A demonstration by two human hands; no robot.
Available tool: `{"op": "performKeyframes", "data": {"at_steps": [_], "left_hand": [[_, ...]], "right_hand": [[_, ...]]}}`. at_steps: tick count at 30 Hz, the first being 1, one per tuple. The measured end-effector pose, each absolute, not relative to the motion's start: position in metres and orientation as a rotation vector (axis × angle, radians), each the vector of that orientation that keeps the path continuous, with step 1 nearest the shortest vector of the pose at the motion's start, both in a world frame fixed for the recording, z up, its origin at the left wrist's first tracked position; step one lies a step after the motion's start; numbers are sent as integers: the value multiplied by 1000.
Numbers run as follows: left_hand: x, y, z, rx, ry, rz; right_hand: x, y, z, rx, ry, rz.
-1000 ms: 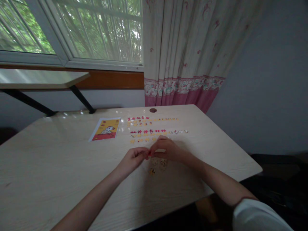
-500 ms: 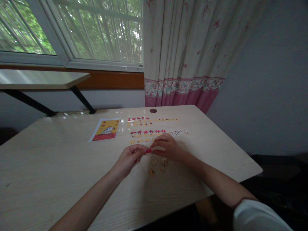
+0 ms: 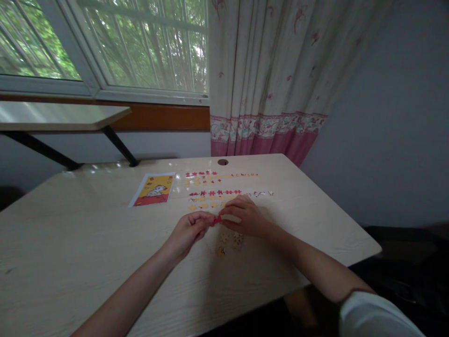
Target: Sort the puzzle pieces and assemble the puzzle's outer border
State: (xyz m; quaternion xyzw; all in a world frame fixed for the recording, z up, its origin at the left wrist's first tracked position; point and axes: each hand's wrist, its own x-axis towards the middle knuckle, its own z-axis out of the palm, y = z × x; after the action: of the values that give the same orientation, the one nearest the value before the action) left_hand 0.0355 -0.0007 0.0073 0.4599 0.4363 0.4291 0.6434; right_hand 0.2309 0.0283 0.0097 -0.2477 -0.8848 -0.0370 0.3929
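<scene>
My left hand [image 3: 188, 230] and my right hand [image 3: 244, 216] meet above the middle of the light wooden table [image 3: 87, 243]. Both pinch small red puzzle pieces [image 3: 217, 218] between their fingertips, pressed together. Just below the hands lie a few loose yellow and white pieces [image 3: 229, 241]. Beyond them, rows of sorted red and yellow puzzle pieces [image 3: 217, 187] stretch across the table. A reference picture card [image 3: 153, 188] in yellow and red with a white figure lies to the left of the rows.
A round cable hole [image 3: 222, 162] sits near the table's far edge. A second table [image 3: 59, 114] stands under the window at the left. A pink-hemmed curtain [image 3: 266, 79] hangs behind. The table's right edge drops off toward dark floor.
Both hands have lifted slightly and shifted a little toward the far rows, still pinching the red pieces together.
</scene>
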Motion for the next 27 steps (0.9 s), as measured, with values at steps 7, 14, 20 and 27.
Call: {"op": "performKeyframes", "data": {"at_steps": [7,14,20,27], "left_hand": [[35,-1,6,1149,1113,960],[32,-1,1,1624,1204,858],[30,-4,1,1911,1250,815],[29,-3,-1,1992,1258,774]], "right_hand": [[246,40,19,-722,-2109,-143],[269,58,21,-920,-1858,-171],[275,63,22,-951,-1816,-209],[276,66,21,-922,-1806,-229]]}}
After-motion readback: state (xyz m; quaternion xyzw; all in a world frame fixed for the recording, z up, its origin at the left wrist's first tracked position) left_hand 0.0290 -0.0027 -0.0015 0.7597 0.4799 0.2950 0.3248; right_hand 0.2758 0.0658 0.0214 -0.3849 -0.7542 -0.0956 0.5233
